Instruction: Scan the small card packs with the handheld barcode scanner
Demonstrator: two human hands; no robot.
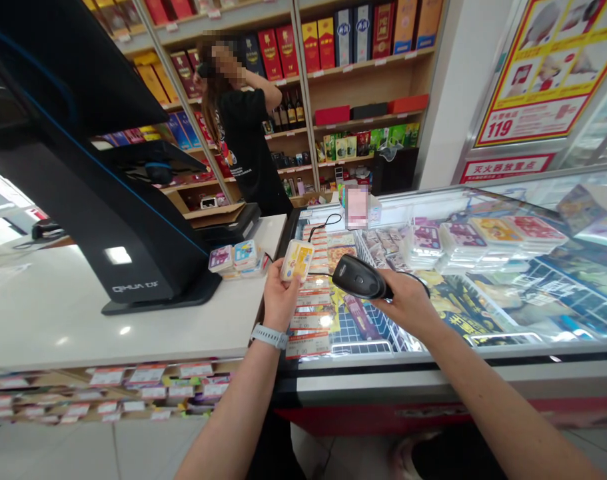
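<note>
My left hand (282, 293) is closed on a small clear plastic box with a yellow label (297, 260), tilted up above the freezer's left edge. A black barcode scanner (358, 277) is gripped in my right hand (406, 300), its head pointing left toward the box. The two are a short gap apart. From the scanner a thin black cable (319, 274) runs left behind the box. Similar boxes with purple and blue labels (236, 258) are piled on the white counter (163, 333) to the left. More stacked boxes (463, 243) rest on the freezer's glass top to the right.
A black checkout terminal (133, 220) stands on the counter at left. Below my hands lies the glass-topped freezer (383, 373), with price tags (308, 343) along its left side. Behind it, a person in a black shirt (246, 133) stands before shelves of boxes and bottles.
</note>
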